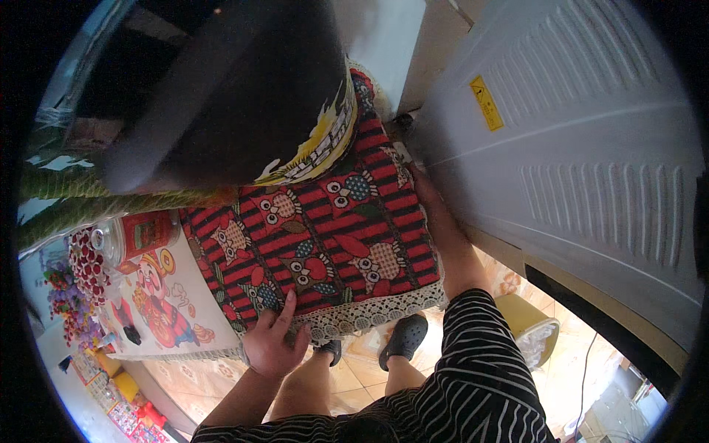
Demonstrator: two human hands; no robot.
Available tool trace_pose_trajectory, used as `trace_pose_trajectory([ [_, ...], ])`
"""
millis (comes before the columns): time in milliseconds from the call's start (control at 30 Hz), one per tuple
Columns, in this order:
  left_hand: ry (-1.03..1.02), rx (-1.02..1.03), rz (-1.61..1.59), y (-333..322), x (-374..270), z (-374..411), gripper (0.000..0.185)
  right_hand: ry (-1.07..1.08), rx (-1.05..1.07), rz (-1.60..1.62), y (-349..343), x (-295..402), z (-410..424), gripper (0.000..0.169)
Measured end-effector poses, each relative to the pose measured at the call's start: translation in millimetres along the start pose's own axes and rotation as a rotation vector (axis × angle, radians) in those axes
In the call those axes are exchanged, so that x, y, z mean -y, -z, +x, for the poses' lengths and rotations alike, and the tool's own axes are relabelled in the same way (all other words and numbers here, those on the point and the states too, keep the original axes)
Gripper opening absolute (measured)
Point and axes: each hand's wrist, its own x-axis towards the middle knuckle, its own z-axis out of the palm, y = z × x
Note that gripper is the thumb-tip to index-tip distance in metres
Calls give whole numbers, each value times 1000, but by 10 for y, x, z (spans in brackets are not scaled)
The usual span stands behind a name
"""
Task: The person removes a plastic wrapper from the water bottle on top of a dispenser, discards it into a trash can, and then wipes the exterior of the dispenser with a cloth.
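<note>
A red and black striped cloth with owl figures (310, 249) and a crocheted lace edge (376, 312) covers the surface before me. My left hand (277, 341) rests on its near edge, fingers spread, the index finger lying on the fabric. Along the right side, my right hand (424, 185) reaches to the cloth's far edge beside a grey panel; its fingers are shadowed and partly hidden. On the cloth's far part stands a large dark container (238, 99) with a yellow and white printed band. A white sheet with a printed cartoon figure (166, 304) lies to the left.
A grey louvered metal panel (498, 160) rises close at the right. Left are a clear jar with a red label (145, 232) and artificial flowers (66, 299). A yellow lined bin (523, 326) and a cable (585, 382) are on the tiled floor at lower right.
</note>
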Motion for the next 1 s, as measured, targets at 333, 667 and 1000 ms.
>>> trace_pose_trajectory([
  [333,-7,8,-33,26,-8,31,60,271,49,286,278,-522,-1257,52],
  [667,-74,-127,16,-71,39,28,59,227,-330,-1060,878,-1906,-2580,43],
  [1000,-23,-101,-2,-115,-15,-62,56,495,63,-1031,640,-1019,-1463,34],
])
